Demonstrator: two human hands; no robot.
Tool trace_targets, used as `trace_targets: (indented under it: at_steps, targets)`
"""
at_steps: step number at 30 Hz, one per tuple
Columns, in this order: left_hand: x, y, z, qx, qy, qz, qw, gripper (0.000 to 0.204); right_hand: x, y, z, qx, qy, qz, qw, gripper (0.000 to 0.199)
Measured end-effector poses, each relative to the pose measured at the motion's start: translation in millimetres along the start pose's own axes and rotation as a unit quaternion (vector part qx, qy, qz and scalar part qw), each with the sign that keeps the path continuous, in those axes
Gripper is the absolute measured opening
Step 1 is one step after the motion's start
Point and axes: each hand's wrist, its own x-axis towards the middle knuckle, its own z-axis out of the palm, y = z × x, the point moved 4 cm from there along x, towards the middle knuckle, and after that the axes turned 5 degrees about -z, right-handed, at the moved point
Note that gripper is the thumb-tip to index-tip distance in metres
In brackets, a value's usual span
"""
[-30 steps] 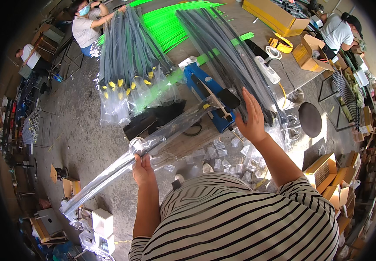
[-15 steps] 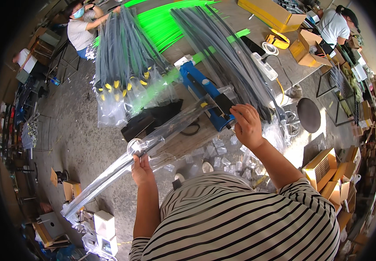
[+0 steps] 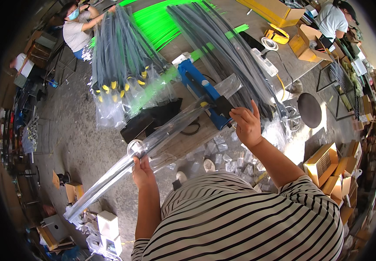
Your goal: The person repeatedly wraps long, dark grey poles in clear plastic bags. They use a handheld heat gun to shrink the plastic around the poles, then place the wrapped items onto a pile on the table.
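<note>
My left hand (image 3: 144, 175) is closed around a long clear plastic sleeve (image 3: 105, 185) with a thin rod inside, next to a clear round piece (image 3: 136, 148). The sleeve slants up to the right, and its end lies across a blue heat sealer (image 3: 200, 85) on the table. A yellow tip (image 3: 204, 104) shows inside it, beside the sealer's black press handle (image 3: 221, 105). My right hand (image 3: 248, 126) has bent fingers at the handle's outer end, one finger raised. The finger contact there is partly hidden.
Bagged dark rods with yellow tips (image 3: 120, 65) lie left of the sealer, more dark rods (image 3: 222, 52) right. Bright green rods (image 3: 155, 26) lie behind. A power strip (image 3: 264, 62) sits at the right edge. Small plastic packets (image 3: 240, 164) litter the floor. Other people work at the far side.
My right hand stays at the sealer handle, with one finger now lifted higher. My left hand keeps its grip on the sleeve. The view has shifted slightly.
</note>
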Motion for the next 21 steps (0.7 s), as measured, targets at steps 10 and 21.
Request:
trace_targets:
  at_steps: [10,21]
  targets:
    - [3.8,1.5,3.1,-0.006,-0.029,-0.028,0.999,0.023,-3.8,-1.8,2.8,-0.016,0.0,-0.001,1.0,0.027]
    - [21.8,21.6,-12.1,-0.003,-0.062,-0.055,0.997,0.027,-0.2,-53.1,-41.1,-0.052,0.031,0.083,0.995,0.039]
